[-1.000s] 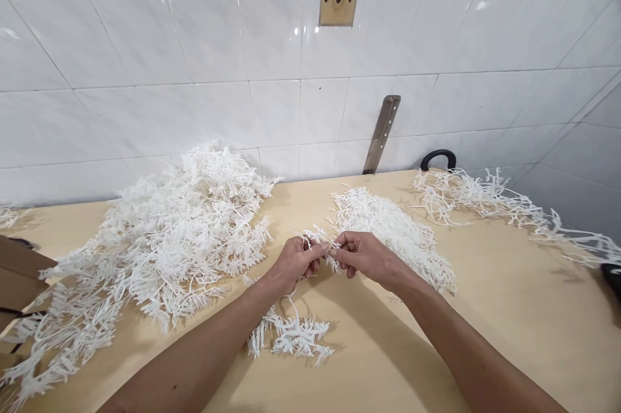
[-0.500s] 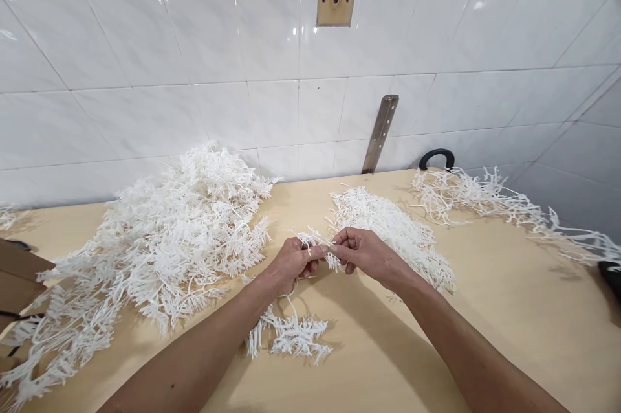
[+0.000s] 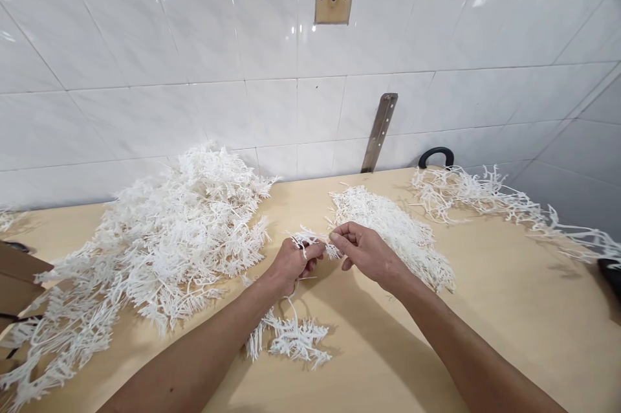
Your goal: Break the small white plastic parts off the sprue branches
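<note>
My left hand (image 3: 294, 261) is closed around a white branched plastic piece (image 3: 306, 236), thin and many-twigged, with its thumb pressed along the top. At the piece's right end, the thumb and forefinger of my right hand (image 3: 356, 248) pinch together on its twigs; the exact contact is too small to make out. A white strand hangs below my left hand toward a twiggy white cluster (image 3: 298, 338) lying on the table. Behind my right hand lies a heap of small white plastic sticks (image 3: 388, 222).
A large tangled pile of white branched pieces (image 3: 179, 232) covers the table's left. Bare white branched stems (image 3: 495, 199) stretch along the right back, beside a black handle (image 3: 436, 155). A metal bracket (image 3: 379, 133) stands against the tiled wall. A cardboard box (image 3: 19, 280) is at left.
My right hand has shifted slightly up and its fingers have drawn a little away from my left thumb. The left hand stays nearly in place, still gripping the piece.
</note>
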A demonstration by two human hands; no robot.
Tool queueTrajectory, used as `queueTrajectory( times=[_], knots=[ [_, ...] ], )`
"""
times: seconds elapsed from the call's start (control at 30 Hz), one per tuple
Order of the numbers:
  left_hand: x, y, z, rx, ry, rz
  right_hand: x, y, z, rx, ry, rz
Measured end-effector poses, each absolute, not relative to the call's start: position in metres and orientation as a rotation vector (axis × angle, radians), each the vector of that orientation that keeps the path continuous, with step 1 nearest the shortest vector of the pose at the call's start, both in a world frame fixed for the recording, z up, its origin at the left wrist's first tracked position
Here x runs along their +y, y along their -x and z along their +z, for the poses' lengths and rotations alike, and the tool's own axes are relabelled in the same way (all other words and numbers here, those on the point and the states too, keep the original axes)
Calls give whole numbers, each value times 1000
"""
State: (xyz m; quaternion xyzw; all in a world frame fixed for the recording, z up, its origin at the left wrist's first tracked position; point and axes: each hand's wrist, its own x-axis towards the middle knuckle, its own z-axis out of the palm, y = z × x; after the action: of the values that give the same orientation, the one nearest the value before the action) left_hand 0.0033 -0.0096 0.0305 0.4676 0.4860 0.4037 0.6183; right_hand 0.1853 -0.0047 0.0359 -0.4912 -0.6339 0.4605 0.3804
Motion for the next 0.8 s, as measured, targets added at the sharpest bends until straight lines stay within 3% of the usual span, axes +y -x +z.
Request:
queueTrajectory(
  times=[0.2,0.8],
  knots=[
    [-4,-3,21,1129,-929,1105,-4,-184,35,-1590,1302,1090],
    [-6,-1,23,1016,-998,1020,-7,-184,42,-1858,1408,791]
  ],
)
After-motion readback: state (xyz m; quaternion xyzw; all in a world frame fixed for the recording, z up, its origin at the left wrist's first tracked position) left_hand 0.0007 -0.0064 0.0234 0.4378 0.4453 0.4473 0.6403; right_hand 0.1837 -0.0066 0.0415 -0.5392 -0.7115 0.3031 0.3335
